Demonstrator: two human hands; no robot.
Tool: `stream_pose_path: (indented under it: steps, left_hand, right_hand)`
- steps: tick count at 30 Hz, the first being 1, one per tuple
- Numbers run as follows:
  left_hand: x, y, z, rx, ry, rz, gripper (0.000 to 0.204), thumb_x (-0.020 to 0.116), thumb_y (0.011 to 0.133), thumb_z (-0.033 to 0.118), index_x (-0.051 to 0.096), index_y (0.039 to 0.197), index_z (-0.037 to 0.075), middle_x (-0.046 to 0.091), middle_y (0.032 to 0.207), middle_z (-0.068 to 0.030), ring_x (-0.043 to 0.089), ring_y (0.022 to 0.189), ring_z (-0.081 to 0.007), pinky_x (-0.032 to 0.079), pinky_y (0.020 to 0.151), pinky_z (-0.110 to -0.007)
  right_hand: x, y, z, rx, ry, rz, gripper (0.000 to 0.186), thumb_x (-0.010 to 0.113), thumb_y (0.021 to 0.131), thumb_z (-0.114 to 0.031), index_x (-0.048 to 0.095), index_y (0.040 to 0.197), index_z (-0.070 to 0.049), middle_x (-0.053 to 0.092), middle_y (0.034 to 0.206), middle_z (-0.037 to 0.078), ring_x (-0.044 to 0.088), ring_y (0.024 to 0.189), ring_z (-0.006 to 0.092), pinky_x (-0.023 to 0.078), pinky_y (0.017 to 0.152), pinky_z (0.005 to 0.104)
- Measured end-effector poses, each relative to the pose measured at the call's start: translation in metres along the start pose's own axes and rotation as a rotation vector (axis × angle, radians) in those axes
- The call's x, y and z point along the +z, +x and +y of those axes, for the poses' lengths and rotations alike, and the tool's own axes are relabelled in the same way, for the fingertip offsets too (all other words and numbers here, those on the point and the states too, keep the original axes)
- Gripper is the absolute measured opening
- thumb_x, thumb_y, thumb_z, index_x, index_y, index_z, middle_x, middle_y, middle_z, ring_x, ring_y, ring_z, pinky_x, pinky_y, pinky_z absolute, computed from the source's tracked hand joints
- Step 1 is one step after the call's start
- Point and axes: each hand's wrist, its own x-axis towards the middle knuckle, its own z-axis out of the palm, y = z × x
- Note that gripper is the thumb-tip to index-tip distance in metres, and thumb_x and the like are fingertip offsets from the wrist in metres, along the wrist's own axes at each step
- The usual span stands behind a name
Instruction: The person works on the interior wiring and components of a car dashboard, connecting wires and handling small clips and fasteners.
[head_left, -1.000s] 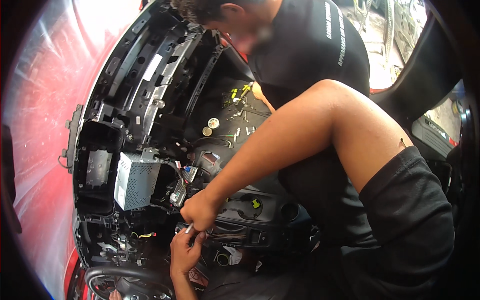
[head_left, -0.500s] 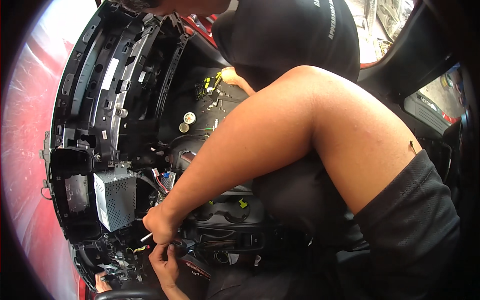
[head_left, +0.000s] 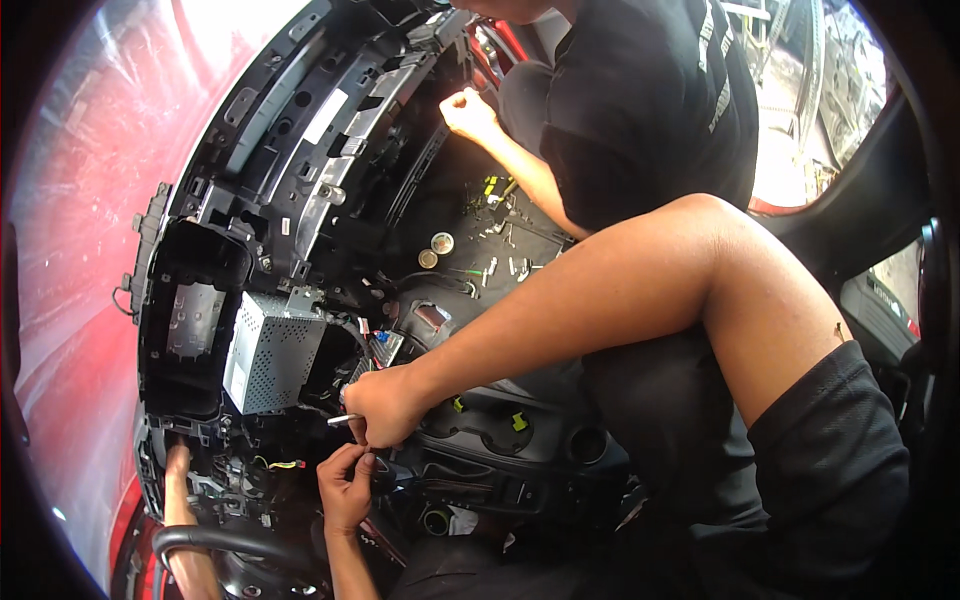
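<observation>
Right grip [head_left: 387, 405]: clasping a silver rod [head_left: 343, 421], probably so I control it.
Left grip [head_left: 344, 490]: pinched together just beside, contents unclear to me.

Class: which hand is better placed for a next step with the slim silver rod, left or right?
Probably the right hand: the slim silver rod juts from its grip. The left hand lies lower in the picture, clear of the rod's visible end.

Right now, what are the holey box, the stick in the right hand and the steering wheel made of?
The box: likely metal, dull silver, with sharp edges and neat holes. The stick in the right hand: probably metal, since it shines silvery. The steering wheel: black with soft sheen, maybe plastic or leather.
</observation>
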Motion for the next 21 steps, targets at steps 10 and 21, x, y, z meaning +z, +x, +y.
stream_pose_path:
  steps: [10,21]
  left_hand:
    - [0.000,-0.005,-0.006,-0.165,-0.299,-0.002,0.019,0.073,0.092,0.013,0.074,0.102,-0.004,0.069,0.082,-0.0038,0.063,0.075,-0.0101,0.048,0.070,-0.025]
    - [0.006,0.001,-0.011,-0.168,-0.353,0.031,0.020,0.072,0.092,0.011,0.073,0.105,-0.004,0.073,0.088,-0.0068,0.066,0.076,-0.0097,0.053,0.070,-0.025]
  right_hand:
    - [0.001,0.001,0.008,-0.013,0.027,0.003,0.024,0.065,0.087,-0.013,0.075,0.106,-0.003,0.075,0.079,0.008,0.073,0.078,0.0176,0.055,0.073,0.0335]
    - [0.001,0.009,0.022,0.004,0.150,0.050,0.024,0.066,0.088,-0.006,0.074,0.110,-0.002,0.075,0.081,0.009,0.072,0.074,0.0148,0.056,0.068,0.0313]
